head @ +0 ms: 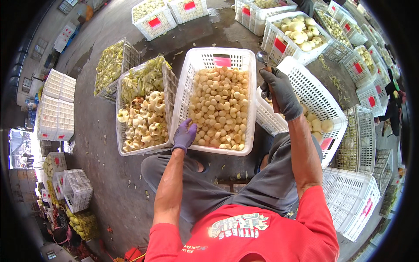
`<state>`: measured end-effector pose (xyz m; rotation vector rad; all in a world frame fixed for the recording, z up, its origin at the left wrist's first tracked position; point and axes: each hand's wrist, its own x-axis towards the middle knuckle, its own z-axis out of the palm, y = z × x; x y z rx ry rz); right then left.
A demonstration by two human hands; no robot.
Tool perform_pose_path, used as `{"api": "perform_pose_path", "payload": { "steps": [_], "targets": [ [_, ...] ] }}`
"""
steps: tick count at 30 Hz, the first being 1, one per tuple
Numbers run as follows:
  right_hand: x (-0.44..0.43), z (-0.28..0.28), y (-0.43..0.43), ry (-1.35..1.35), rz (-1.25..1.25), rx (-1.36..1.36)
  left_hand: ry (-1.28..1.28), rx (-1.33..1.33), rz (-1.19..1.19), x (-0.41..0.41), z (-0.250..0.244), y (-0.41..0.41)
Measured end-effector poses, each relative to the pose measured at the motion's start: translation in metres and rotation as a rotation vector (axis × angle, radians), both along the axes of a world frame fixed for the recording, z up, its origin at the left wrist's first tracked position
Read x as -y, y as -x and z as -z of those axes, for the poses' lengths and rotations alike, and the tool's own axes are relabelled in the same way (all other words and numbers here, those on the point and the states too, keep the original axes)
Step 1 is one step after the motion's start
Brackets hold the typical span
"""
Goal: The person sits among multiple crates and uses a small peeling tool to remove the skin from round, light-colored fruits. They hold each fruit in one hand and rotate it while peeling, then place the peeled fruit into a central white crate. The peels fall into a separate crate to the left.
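Note:
My left hand (185, 134), in a purple glove, has its fingers apart at the left rim of a white plastic crate (253, 98). Many pale, round scooped pieces (222, 108) fill that crate. My right hand (282, 91), in a dark grey glove, grips the wooden handle of a metal scoop (262, 57) above the crate's right side; the scoop's round head points away from me. Under my right forearm, a tilted white crate (307, 77) holds peeled pale round produce (316, 124), partly hidden by the arm. To the left stands a crate of hollowed-out pieces (147, 121) with peelings (144, 80) behind them.
Another crate of peelings (109, 65) stands farther left. At the back right, a crate holds whole peeled produce (299, 32). Crates stand at the right (350, 199), and a tall stack (55, 108) stands at the left. Scraps lie on the concrete floor (114, 183).

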<state>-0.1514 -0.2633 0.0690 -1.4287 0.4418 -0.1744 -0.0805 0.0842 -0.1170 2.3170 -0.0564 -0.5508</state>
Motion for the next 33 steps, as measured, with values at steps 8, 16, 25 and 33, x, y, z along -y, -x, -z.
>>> {"api": "perform_pose_path", "payload": {
  "steps": [8,16,25,33],
  "targets": [
    [0.010,0.003,0.006,-0.164,-0.006,-0.175,-0.417,0.389,0.252,0.035,0.021,-0.042],
    [0.029,-0.008,0.010,-0.282,0.113,-0.180,-0.655,0.961,0.870,0.079,0.075,-0.148],
    [0.037,-0.012,0.006,-0.343,0.139,-0.281,-1.033,0.607,1.082,0.090,0.118,-0.188],
    [0.032,-0.011,0.003,-0.281,0.130,-0.303,-0.845,0.525,1.034,0.087,0.088,-0.184]
  ]
}}
